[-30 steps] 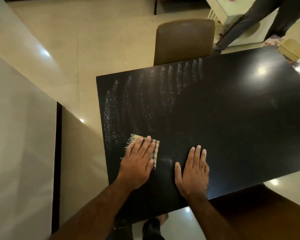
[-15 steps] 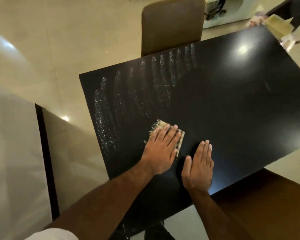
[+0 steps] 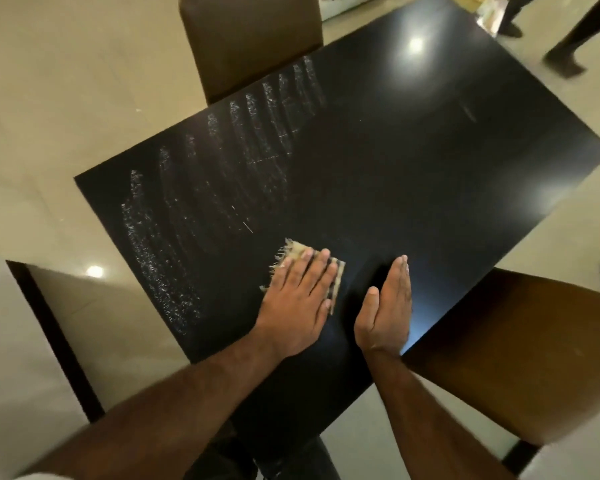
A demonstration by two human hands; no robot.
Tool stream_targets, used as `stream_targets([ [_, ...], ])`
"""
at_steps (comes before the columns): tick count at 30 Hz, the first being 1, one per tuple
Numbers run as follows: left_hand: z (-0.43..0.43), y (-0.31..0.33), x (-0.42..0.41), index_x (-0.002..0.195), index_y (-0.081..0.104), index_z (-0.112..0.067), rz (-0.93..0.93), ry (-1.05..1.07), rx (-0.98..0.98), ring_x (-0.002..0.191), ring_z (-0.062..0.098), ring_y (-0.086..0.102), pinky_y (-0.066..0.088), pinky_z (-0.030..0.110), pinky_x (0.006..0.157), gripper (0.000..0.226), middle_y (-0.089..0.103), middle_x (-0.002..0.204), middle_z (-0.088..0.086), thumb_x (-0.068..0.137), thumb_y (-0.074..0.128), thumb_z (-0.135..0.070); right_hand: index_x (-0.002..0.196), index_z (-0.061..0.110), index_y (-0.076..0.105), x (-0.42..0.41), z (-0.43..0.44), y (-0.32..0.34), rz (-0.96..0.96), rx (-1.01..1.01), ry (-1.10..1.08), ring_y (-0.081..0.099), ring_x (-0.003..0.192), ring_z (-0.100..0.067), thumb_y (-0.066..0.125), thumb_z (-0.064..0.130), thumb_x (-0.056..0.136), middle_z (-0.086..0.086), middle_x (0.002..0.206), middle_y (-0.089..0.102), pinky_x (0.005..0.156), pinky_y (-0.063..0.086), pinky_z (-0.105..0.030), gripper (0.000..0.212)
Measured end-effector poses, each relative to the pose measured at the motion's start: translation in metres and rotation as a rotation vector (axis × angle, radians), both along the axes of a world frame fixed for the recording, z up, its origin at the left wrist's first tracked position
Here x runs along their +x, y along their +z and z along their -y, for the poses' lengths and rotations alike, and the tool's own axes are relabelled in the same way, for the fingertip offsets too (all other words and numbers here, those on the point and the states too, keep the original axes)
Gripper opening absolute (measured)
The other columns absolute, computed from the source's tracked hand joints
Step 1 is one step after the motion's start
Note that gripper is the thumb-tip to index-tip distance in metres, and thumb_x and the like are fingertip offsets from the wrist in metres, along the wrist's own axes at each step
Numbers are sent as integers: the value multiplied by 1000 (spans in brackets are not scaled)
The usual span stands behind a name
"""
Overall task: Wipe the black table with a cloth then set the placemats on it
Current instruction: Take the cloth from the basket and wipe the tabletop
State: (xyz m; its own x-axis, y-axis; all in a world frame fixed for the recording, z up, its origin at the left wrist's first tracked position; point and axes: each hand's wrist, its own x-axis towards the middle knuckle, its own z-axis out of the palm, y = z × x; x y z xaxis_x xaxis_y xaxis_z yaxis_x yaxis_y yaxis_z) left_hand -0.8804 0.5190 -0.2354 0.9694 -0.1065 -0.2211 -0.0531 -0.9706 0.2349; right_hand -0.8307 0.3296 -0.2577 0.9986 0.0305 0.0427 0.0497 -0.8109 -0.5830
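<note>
Here: a person stands at the near edge of a black table [image 3: 413,174] and looks down at both hands.
Left hand: the left hand [image 3: 297,303] lies flat and open, palm down, fingers straight and close together. It presses on top of the cloth.
Cloth: the cloth [image 3: 336,277] is small, tan with dark checks, and has frayed threads sticking out at its far-left corner. It lies flat on the table, near the near edge, a bit left of the middle of that edge. Most of it is hidden under the left hand; only its edges peek out.
Right hand: the right hand [image 3: 388,310] is open too, holding nothing. It is tipped up on its little-finger side, fingers straight and together, thumb out. It is just beside the cloth, on its right, not touching it.
Table top: shiny and dark. Pale streaks [image 3: 160,254] run in stripes over the left part, from the left edge up to the far edge. The right part looks smooth, with a bright light spot [image 3: 414,45] near the far right corner.
Chairs: one brown chair [image 3: 250,39] is at the far edge. Another brown chair [image 3: 520,355] is at the near right corner.
Far right: someone's legs [image 3: 568,53] stand on the pale floor, well apart from the table.
</note>
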Motion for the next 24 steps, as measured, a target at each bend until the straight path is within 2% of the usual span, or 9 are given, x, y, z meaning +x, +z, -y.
stream_targets([
  [3,46,1,21,177,0,-23,12,-177,-28,171,28,-14,3,57,137,72,-13,185,4,115,20,-52,174,2,22,0,7,-2,45,67,-8,21,170,-25,30,40,110,-14,182,24,135,27,-54,74],
  [5,54,0,40,177,1,-22,33,-213,-14,171,29,-11,2,55,137,73,-10,185,5,115,21,-53,173,0,24,1,8,0,68,124,-11,25,169,-28,32,38,110,-17,180,27,134,29,-54,74],
  [9,36,-7,93,177,10,-20,72,-54,59,171,31,5,11,56,136,71,3,186,7,114,26,-49,171,-5,25,1,10,-2,84,139,-10,25,168,-30,37,34,110,-21,179,28,134,28,-54,73],
  [12,5,-9,112,177,10,-21,46,118,51,171,30,4,9,55,137,73,2,186,5,112,27,-49,172,-3,25,3,11,1,53,88,-1,21,170,-28,36,37,110,-18,180,26,135,26,-52,74],
  [16,-28,-9,69,177,-1,-22,14,256,64,172,28,-6,8,55,138,72,-9,186,3,115,24,-48,176,8,18,5,1,11,-89,-193,78,3,172,-24,29,53,110,-9,185,12,137,22,-52,80],
  [19,-20,2,11,176,-11,-21,-74,280,82,171,31,-9,13,59,137,76,-17,184,6,115,23,-50,177,15,11,9,-6,14,-145,-430,203,-7,172,-29,23,66,110,-8,186,-1,135,18,-53,85],
  [24,35,18,-91,171,-27,-25,-249,125,14,167,31,-27,4,61,136,76,-36,178,4,112,12,-54,178,20,10,14,-6,17,-137,-529,282,-5,171,-39,27,62,111,-10,186,-4,132,27,-59,81],
])
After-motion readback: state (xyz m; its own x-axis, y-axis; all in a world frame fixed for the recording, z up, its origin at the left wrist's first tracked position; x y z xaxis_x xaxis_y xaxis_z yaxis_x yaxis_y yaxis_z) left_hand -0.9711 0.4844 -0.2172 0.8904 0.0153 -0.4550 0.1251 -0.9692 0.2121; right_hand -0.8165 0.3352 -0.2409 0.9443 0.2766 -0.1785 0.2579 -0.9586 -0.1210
